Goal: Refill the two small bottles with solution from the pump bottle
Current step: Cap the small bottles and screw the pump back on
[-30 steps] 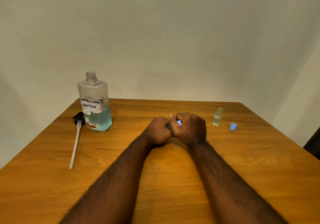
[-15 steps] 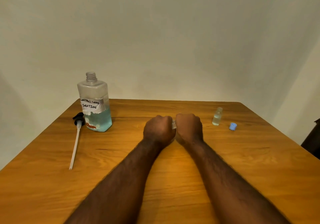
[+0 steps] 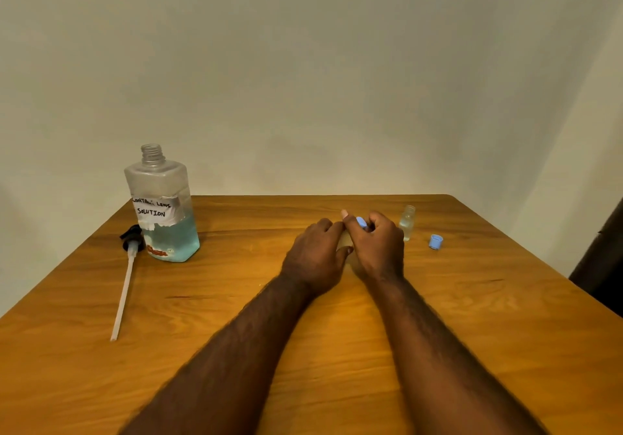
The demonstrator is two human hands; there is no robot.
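Left hand (image 3: 315, 256) curled tight round a small clear plastic bottle (image 3: 344, 240), right hand (image 3: 377, 249) w/ fingers bent, pinching the pale blue cap (image 3: 361, 222) at its top; both well right of the big clear square pump bottle (image 3: 161, 205) of blue liquid on the wooden counter (image 3: 337, 333). Held bottle mostly hidden btwn the hands, so can't tell if cap is on or off. Farther right of the big bottle: second small clear bottle (image 3: 407, 222), uncapped, then a loose blue cap (image 3: 435, 241); black pump head w/ white tube (image 3: 126, 276) lies just left of it.
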